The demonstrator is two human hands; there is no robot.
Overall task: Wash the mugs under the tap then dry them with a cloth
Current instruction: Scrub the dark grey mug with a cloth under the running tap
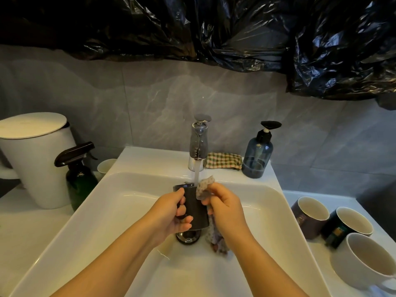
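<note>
Your left grip [173,213] curled round the mug [196,209] under the tap [198,144]; your right grip [227,209] pinched a cloth [204,187] against it. Wet, the mug could have slipped into the sink [128,211] below.

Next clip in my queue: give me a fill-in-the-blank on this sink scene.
The left hand grips a dark mug under the running tap; the right hand holds a spotted ____ against it.
The checked cloth lies to the ____ of the tap.
Right of the sink, ____ more mugs wait on the counter.
The spray bottle left of the sink is ____.
Missing words: cloth; right; three; green.
</note>
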